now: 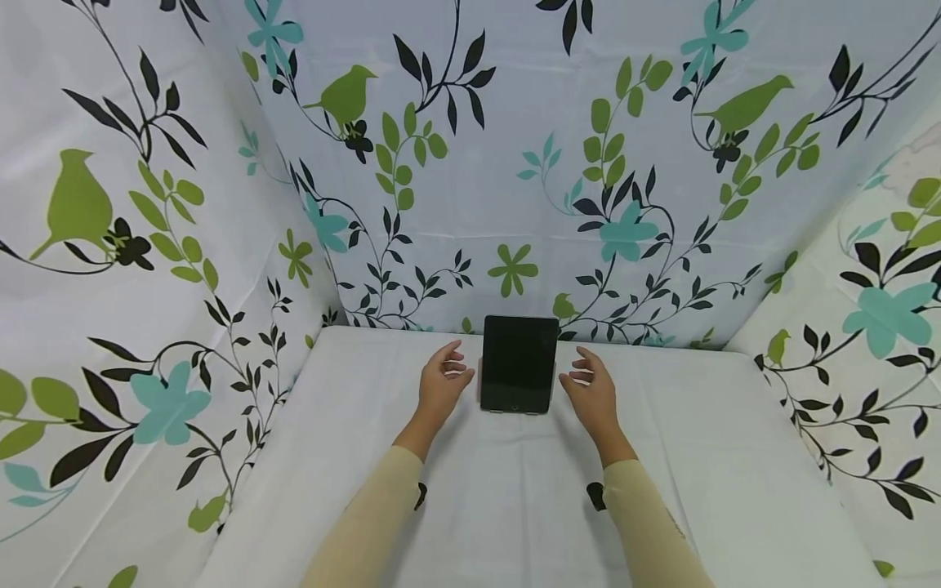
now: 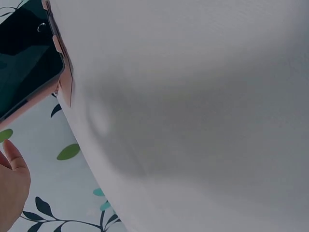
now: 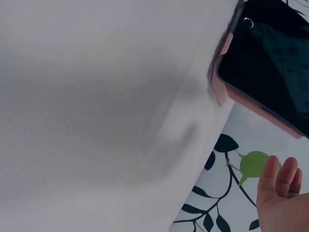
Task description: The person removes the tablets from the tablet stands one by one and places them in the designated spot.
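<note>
A tablet (image 1: 519, 364) with a dark screen leans upright on a pink stand (image 3: 219, 89) at the far side of the white table. To its left, my left hand (image 1: 443, 384) hovers with loosely bent fingers, apart from the tablet and holding nothing. On the other side my right hand (image 1: 592, 392) mirrors it, also free of the tablet. In the left wrist view, part of the left hand (image 2: 13, 188) shows below the tablet's corner (image 2: 29, 58). The right wrist view shows the right hand's fingers (image 3: 269, 181) under the tablet, touching nothing.
White cloth (image 1: 515, 506) covers the table. Behind it hangs a curtain (image 1: 515, 163) printed with leaves, birds and flowers, and similar cloth walls (image 1: 110, 310) stand at the left and right. Dark bands (image 1: 596, 496) show at the sleeves.
</note>
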Demonstrator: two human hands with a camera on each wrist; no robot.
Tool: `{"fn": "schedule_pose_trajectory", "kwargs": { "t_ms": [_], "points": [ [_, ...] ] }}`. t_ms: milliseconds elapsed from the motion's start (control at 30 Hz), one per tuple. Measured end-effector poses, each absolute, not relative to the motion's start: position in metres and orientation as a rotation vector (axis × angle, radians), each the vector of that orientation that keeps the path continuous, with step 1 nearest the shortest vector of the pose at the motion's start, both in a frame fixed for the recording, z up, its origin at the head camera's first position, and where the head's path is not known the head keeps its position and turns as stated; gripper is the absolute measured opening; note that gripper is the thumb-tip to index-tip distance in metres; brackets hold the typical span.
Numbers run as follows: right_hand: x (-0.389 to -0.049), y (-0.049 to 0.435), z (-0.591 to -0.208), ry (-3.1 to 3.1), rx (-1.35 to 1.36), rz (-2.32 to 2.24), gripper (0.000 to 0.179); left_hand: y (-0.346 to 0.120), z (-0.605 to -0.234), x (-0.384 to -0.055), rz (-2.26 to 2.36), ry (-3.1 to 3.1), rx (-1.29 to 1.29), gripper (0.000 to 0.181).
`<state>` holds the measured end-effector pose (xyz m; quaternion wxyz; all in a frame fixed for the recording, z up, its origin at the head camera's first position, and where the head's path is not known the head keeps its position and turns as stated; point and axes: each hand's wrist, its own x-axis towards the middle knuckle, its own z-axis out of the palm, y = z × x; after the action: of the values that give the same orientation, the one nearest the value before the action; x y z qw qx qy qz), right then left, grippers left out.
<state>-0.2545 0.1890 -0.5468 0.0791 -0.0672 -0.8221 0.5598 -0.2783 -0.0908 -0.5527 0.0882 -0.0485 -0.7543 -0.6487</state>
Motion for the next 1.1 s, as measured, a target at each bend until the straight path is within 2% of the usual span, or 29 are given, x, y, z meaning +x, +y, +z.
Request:
{"fn": "schedule_pose_trajectory", "kwargs": {
  "t_ms": [267,1100],
  "points": [
    [-0.264,0.177,-0.557,-2.411,-0.198,1.751,0.059,-0.081,-0.561,-0.285,-2.026,-2.223,-0.13,0.058],
    [-0.261,0.163,-0.574,-2.257,-0.221,2.006,0.057,-0.066,-0.577,-0.28,-2.136,-2.19,-0.128,0.054]
  ]
}}
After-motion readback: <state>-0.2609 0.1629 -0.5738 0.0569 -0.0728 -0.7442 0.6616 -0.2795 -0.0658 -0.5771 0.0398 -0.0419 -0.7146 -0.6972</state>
